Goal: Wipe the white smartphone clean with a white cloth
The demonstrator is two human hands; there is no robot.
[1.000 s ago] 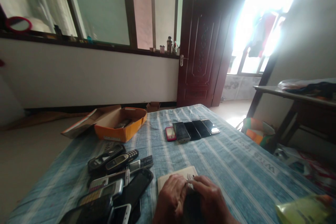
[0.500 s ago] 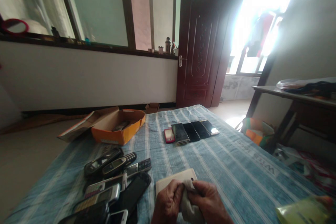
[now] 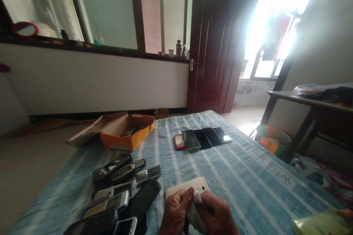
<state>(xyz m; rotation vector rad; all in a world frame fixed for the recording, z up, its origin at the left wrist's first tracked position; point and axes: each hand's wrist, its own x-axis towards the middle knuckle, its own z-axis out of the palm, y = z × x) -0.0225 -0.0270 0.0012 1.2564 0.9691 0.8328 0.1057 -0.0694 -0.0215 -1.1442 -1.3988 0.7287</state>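
Note:
A pale gold phone (image 3: 187,183) with a dark camera spot shows just beyond my hands, its near part hidden by them. Between both hands is a crumpled whitish cloth (image 3: 196,216). My left hand (image 3: 175,207) is closed at the cloth's left side, thumb pressed on it. Fingers of my right hand (image 3: 219,211) are bent round the cloth's other side. Whether either hand also touches the phone, I cannot tell. Left of my hands lies a group of old phones (image 3: 121,202), keypad and touch models overlapping.
Farther back on the striped blue bedsheet (image 3: 242,176) lie a row of dark phones (image 3: 204,138) and a small red-edged phone (image 3: 179,142). An open orange box (image 3: 132,141) with a dark item inside stands back left. A yellow-green packet (image 3: 317,224) sits at the lower right.
The cloth and both hands have shifted slightly, and more of the phone's camera area shows. The whole view has moved a little; the other phones lie as before.

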